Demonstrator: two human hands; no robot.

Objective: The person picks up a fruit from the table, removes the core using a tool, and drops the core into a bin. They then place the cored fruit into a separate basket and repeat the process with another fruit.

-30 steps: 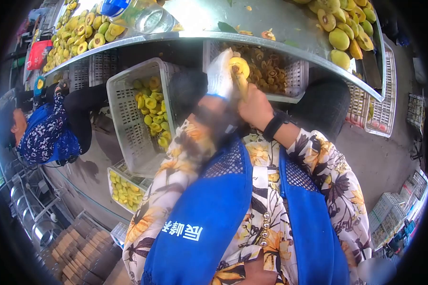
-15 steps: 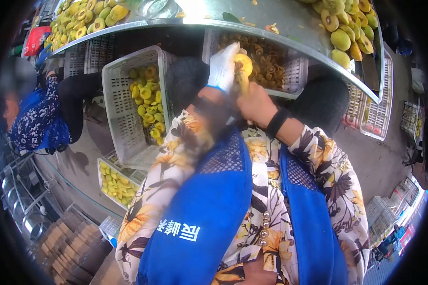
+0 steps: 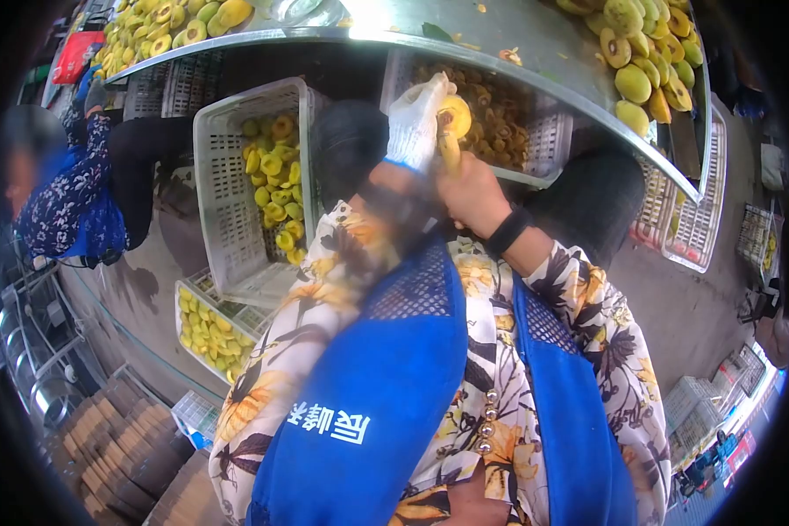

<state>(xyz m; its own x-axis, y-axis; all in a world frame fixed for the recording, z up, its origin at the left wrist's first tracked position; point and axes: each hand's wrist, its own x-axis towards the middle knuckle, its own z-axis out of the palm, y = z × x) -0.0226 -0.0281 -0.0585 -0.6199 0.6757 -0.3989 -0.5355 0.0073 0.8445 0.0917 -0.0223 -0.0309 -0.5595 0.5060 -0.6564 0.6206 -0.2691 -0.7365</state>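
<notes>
My left hand (image 3: 415,121), in a white glove, holds a yellow fruit half (image 3: 454,115) with its brown hollow showing. The bare fist of my right hand (image 3: 472,195), with a black band at the wrist, grips a tool (image 3: 450,153) with a pale yellowish handle; its tip is against the fruit and hidden. Both hands are in front of my chest, over the near side of a white crate (image 3: 535,172) of brown-orange pieces. To the left stands a tall white crate (image 3: 233,197) partly filled with yellow fruit halves (image 3: 276,180).
A metal table (image 3: 535,57) with a raised edge curves across the front, with fruit piles (image 3: 636,53) at both ends. A person in blue (image 3: 83,206) is at the left. Another fruit crate (image 3: 212,333) sits lower left; more crates (image 3: 697,219) are at the right.
The view has shifted slightly, so the table and crates appear a little lower. The fruit half has turned a little in my left hand; both hands keep their hold.
</notes>
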